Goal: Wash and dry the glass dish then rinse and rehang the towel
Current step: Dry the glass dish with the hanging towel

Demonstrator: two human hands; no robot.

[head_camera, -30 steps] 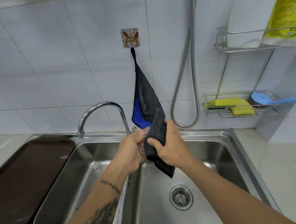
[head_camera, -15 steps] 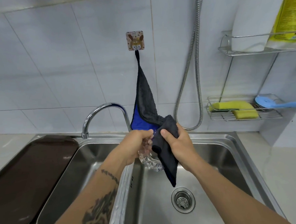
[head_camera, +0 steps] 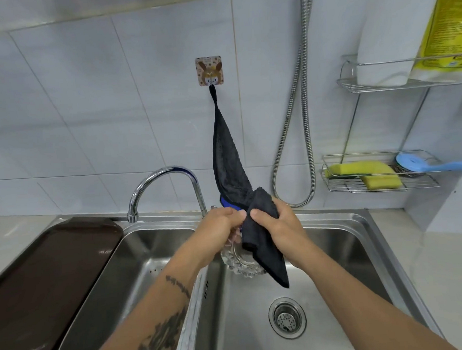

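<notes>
A dark grey towel (head_camera: 227, 158) with a blue underside hangs by its loop from a square hook (head_camera: 209, 70) on the tiled wall. My right hand (head_camera: 277, 226) grips the towel's lower end and presses it against a clear glass dish (head_camera: 239, 263) with a beaded rim. My left hand (head_camera: 218, 227) holds the dish's upper edge over the right sink basin (head_camera: 337, 249). Most of the dish is hidden behind the towel and my hands.
A chrome faucet (head_camera: 165, 179) arches behind my hands, with a drain (head_camera: 287, 318) below. A dark brown tray (head_camera: 44, 281) covers the left side. A metal hose (head_camera: 302, 116) hangs on the wall. Wire racks hold yellow sponges (head_camera: 365, 172) and a blue brush (head_camera: 424, 164).
My right hand has turned the towel against the dish, and more of the dish's beaded rim shows below my hands. The towel still hangs from the hook.
</notes>
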